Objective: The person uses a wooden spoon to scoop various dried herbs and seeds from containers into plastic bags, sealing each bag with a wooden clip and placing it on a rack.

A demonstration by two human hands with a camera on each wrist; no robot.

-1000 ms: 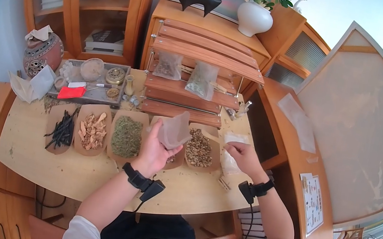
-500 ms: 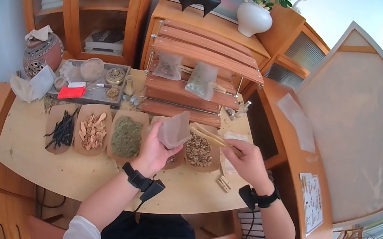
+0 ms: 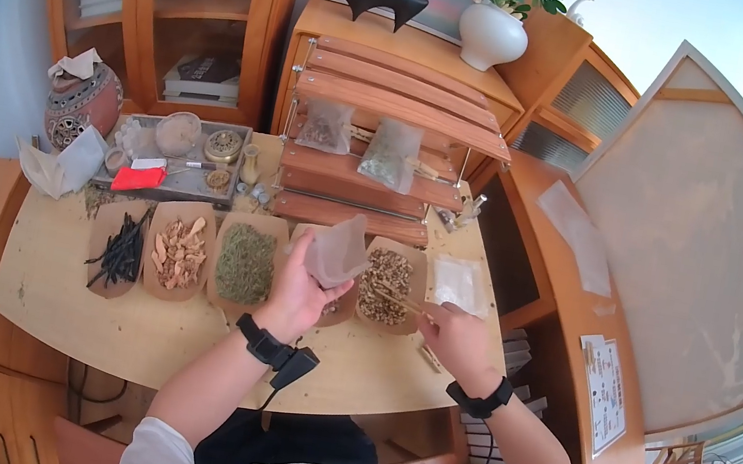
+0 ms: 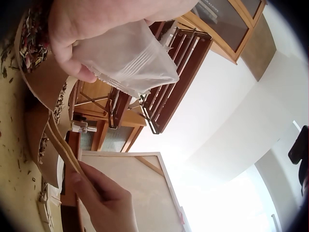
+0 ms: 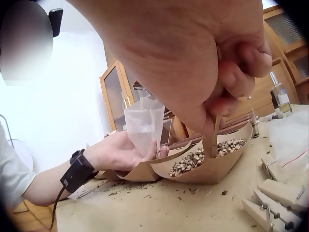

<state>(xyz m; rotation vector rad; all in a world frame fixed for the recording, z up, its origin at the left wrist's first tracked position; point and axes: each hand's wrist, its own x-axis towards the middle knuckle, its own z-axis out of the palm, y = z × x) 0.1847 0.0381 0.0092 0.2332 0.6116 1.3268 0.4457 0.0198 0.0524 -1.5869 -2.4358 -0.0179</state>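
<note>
1. Right grip: I read the right hand (image 3: 470,349) as pinching the wooden tongs (image 3: 406,304), tips down among the chopped pieces (image 5: 188,163). The downward angle presumably lets the tips clear the tray wall.
2. Left grip: the left hand (image 3: 296,303) holds the translucent pouch (image 3: 339,251) between thumb and fingers, above the tray row. I judge that this steadies the pouch near the tongs.
3. Source: the paper tray (image 5: 207,175) ends the row toward the right edge of the tabletop (image 3: 177,337); its raised walls likely contain the pieces.
4. Right side: the clear packet (image 3: 461,286) lies beside the right edge, clothespins (image 5: 282,193) toward the near right corner, apparently for easy reach.
5. Far edge: the slatted rack (image 3: 393,102) carries two filled pouches (image 3: 391,155), probably for display.
</note>
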